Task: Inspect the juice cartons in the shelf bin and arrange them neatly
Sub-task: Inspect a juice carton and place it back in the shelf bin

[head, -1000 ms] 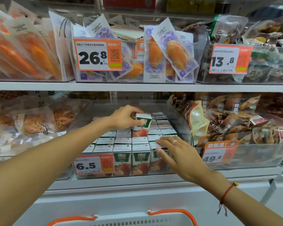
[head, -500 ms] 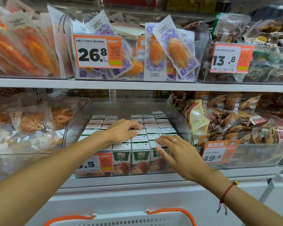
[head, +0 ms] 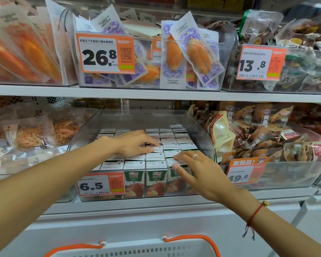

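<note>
Head view: cartons (head: pixel 154 165) packed upright in rows in clear bin (head: pixel 202 130) on lower shelf. Left hand (head: pixel 135 143) flat on carton tops mid-bin, fingers extended. Right hand (head: pixel 198 169) at front-right row — fingers straight, spread, touching tops.

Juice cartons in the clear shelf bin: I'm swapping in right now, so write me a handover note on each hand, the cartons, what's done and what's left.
Left hand: fingers flat on the white tops of the green-and-white juice cartons mid-bin, no grip on any.
Right hand: fingers resting on the front-right cartons, nothing held.
Cartons: all upright in rows inside the clear plastic shelf bin, behind the orange 6.5 price tag.
Done: none lifted out.
Left: probably squaring the rows under the left fingers, and checking the back rows.
</note>
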`<state>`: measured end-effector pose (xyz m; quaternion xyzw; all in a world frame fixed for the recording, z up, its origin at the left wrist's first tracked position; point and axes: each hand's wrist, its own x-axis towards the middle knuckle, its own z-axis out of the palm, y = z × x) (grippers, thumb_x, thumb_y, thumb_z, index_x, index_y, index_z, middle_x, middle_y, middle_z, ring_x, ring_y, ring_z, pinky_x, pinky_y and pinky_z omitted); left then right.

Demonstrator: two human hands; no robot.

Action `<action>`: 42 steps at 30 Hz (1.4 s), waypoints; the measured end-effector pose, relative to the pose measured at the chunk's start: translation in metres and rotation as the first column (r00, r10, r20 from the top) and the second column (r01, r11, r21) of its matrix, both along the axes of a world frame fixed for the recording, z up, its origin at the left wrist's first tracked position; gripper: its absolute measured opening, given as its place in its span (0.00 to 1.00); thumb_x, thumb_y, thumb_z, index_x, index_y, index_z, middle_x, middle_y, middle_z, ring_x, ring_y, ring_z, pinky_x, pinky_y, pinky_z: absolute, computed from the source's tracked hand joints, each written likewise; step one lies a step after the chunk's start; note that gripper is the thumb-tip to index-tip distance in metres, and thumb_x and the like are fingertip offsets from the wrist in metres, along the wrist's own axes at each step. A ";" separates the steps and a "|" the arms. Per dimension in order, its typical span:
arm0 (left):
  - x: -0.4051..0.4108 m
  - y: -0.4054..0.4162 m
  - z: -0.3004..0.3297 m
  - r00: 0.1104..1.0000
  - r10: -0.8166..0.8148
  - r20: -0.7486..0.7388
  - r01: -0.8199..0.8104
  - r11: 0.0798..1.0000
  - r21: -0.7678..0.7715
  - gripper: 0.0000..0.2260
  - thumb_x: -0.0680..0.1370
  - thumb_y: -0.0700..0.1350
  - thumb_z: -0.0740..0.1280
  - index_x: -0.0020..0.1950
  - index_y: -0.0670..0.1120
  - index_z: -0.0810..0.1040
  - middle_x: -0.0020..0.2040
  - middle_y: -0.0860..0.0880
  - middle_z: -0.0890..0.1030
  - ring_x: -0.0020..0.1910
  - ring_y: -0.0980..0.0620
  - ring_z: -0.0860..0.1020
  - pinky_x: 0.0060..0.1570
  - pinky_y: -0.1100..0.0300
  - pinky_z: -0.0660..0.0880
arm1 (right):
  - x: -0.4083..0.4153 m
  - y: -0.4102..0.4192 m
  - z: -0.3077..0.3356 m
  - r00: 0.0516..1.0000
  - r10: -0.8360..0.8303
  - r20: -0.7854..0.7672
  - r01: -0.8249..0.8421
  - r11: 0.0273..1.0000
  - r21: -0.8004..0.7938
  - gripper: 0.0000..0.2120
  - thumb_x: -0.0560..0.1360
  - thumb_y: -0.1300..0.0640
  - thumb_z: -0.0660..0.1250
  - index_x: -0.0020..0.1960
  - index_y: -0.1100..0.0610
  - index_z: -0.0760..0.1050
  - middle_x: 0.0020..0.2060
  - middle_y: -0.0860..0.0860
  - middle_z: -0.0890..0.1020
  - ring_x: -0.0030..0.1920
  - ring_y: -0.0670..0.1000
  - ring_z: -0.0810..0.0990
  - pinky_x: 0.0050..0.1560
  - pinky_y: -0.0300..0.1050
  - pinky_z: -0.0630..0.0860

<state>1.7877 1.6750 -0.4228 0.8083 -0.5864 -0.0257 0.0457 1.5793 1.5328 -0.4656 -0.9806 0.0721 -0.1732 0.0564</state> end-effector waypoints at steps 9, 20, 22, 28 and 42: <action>0.013 -0.017 -0.008 0.980 0.133 -0.147 -0.165 0.959 -0.230 0.11 0.81 0.46 0.64 0.62 0.53 0.80 0.63 0.53 0.80 0.58 0.53 0.77 0.58 0.55 0.74 | -0.002 0.001 -0.007 0.999 -0.002 0.037 0.005 0.996 -0.093 0.33 0.78 0.35 0.37 0.71 0.47 0.68 0.67 0.43 0.73 0.66 0.45 0.69 0.64 0.41 0.66; 0.036 -0.028 0.004 0.974 0.219 -0.061 -0.218 0.976 0.019 0.19 0.78 0.58 0.66 0.65 0.51 0.76 0.56 0.54 0.71 0.51 0.53 0.72 0.48 0.62 0.67 | -0.001 0.000 -0.008 1.000 0.003 0.019 -0.001 0.994 -0.112 0.32 0.79 0.36 0.38 0.72 0.47 0.67 0.68 0.43 0.72 0.67 0.46 0.68 0.65 0.42 0.66; 0.037 -0.033 0.002 0.970 0.241 -0.039 -0.240 0.970 0.030 0.19 0.78 0.57 0.67 0.65 0.50 0.75 0.55 0.53 0.71 0.50 0.53 0.72 0.48 0.61 0.68 | 0.000 0.000 -0.008 1.000 0.001 0.023 0.002 0.994 -0.112 0.30 0.81 0.37 0.38 0.71 0.47 0.68 0.68 0.43 0.72 0.67 0.46 0.68 0.64 0.42 0.66; 0.034 -0.034 0.002 0.966 0.256 -0.036 -0.254 0.965 0.061 0.21 0.79 0.58 0.65 0.67 0.47 0.72 0.60 0.49 0.75 0.52 0.51 0.73 0.50 0.59 0.70 | 0.000 -0.001 -0.009 1.000 0.001 0.020 0.002 0.992 -0.129 0.30 0.80 0.37 0.39 0.70 0.47 0.68 0.67 0.44 0.72 0.65 0.47 0.69 0.62 0.43 0.67; -0.008 -0.009 -0.011 0.911 0.162 -0.380 -0.384 0.669 -0.636 0.21 0.79 0.49 0.68 0.70 0.45 0.72 0.65 0.47 0.77 0.63 0.49 0.75 0.62 0.52 0.73 | -0.001 -0.002 -0.010 0.999 0.022 0.038 -0.018 0.993 -0.119 0.32 0.79 0.36 0.36 0.71 0.48 0.68 0.67 0.44 0.72 0.66 0.47 0.69 0.64 0.43 0.69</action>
